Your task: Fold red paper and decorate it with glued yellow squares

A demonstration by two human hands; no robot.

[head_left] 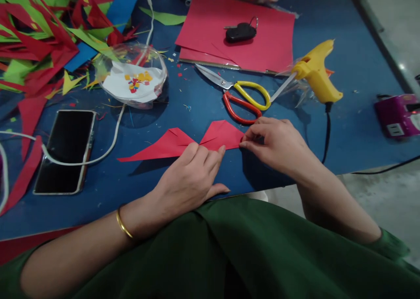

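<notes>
A folded red paper piece (164, 146) lies on the blue table, with two raised peaks, a dip between them and a long thin point to the left. My left hand (190, 176) rests across its near edge by the dip, fingers bent over the paper and thumb held apart. At the right end of the paper, my right hand (272, 141) pinches the tip between thumb and fingers. Just beyond the right hand lie scissors (243, 109) with one yellow and one red handle, blades apart. The paper under my left fingers is hidden.
A yellow glue gun (316, 69) and a purple box (397, 115) are on the right. Red sheets (203, 23) carry a key (241, 32) at the back. Left are a phone (65, 152), a white cable (118, 130), a clear bowl (108, 89) with paper bits and coloured scraps (36, 50).
</notes>
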